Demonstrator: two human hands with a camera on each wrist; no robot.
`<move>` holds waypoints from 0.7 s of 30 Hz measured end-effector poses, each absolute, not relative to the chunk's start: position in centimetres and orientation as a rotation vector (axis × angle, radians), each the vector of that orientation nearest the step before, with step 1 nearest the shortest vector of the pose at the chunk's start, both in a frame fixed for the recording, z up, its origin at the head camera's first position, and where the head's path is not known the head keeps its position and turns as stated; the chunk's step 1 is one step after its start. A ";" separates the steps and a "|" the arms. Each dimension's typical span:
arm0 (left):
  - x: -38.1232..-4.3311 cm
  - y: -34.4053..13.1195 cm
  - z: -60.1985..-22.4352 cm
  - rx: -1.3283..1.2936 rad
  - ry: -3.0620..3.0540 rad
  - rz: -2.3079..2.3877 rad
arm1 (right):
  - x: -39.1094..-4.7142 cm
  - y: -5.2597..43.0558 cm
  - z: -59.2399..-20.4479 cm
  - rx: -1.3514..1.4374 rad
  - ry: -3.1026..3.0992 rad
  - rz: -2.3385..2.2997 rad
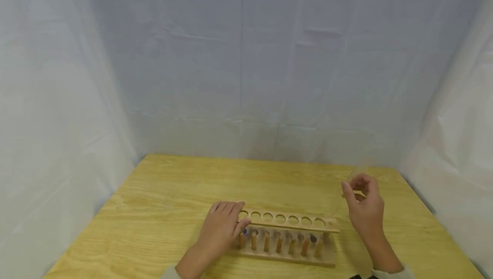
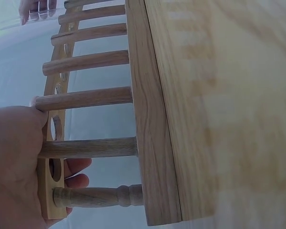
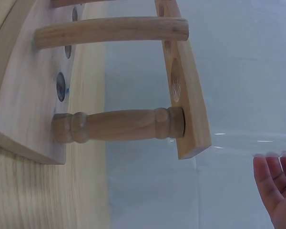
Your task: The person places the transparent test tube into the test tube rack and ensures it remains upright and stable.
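A wooden test tube rack (image 1: 330, 224) stands on the table, with a row of round holes in its top bar and upright pegs along its base. My left hand (image 1: 221, 227) grips the left end of the top bar; in the left wrist view its fingertips (image 2: 77, 180) show behind the bar. Beyond the rack's right end, my right hand (image 1: 366, 204) is raised and pinches a clear test tube (image 3: 264, 141). The tube is nearly invisible in the head view. In the right wrist view it lies close to the top bar's end, apparently apart from it.
The yellow wood-grain table (image 1: 177, 185) extends behind and to both sides of the rack. Pale plastic sheeting (image 1: 246, 78) hangs behind the table and along its left and right sides.
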State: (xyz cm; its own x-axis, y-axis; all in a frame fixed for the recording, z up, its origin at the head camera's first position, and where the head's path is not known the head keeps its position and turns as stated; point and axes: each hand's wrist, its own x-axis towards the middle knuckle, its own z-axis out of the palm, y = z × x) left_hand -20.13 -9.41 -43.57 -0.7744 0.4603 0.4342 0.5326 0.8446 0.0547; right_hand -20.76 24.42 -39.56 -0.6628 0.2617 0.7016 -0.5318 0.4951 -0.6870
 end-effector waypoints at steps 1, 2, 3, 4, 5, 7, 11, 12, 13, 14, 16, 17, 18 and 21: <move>-20.1 -9.4 -43.6 -0.738 -2.611 -0.248 | -20.6 24.3 -39.5 0.233 -1.927 1.258; -20.1 -9.4 -43.6 -0.737 -2.611 -0.253 | -20.6 24.3 -39.4 0.241 -1.919 1.265; -20.1 -9.4 -43.6 -0.737 -2.610 -0.260 | -20.5 24.2 -39.3 0.254 -1.908 1.270; -20.1 -9.4 -43.6 -0.736 -2.610 -0.268 | -20.5 24.2 -39.3 0.273 -1.896 1.278; -20.1 -9.4 -43.6 -0.735 -2.610 -0.272 | -20.4 24.1 -39.3 0.294 -1.882 1.285; -20.1 -9.4 -43.7 -0.728 -2.614 -0.280 | -20.4 24.0 -39.2 0.349 -1.854 1.278; -20.1 -9.5 -43.7 -0.720 -2.617 -0.282 | -20.2 23.5 -38.8 0.437 -1.814 1.265; -20.1 -9.5 -43.7 -0.720 -2.615 -0.283 | -20.2 23.5 -38.8 0.452 -1.809 1.259; -20.1 -9.5 -43.7 -0.720 -2.612 -0.282 | -20.2 23.4 -38.8 0.458 -1.807 1.257; -20.0 -9.5 -43.7 -0.721 -2.607 -0.280 | -20.1 23.4 -38.8 0.463 -1.807 1.256; -20.0 -9.4 -43.7 -0.725 -2.598 -0.277 | -20.1 23.5 -38.8 0.463 -1.810 1.255; -20.0 -9.4 -43.7 -0.727 -2.596 -0.277 | -20.1 23.5 -38.8 0.465 -1.808 1.254; -19.9 -9.4 -43.7 -0.726 -2.594 -0.274 | -20.0 23.5 -38.8 0.468 -1.805 1.258; -19.8 -9.4 -43.7 -0.724 -2.596 -0.273 | -19.7 23.4 -38.7 0.466 -1.811 1.264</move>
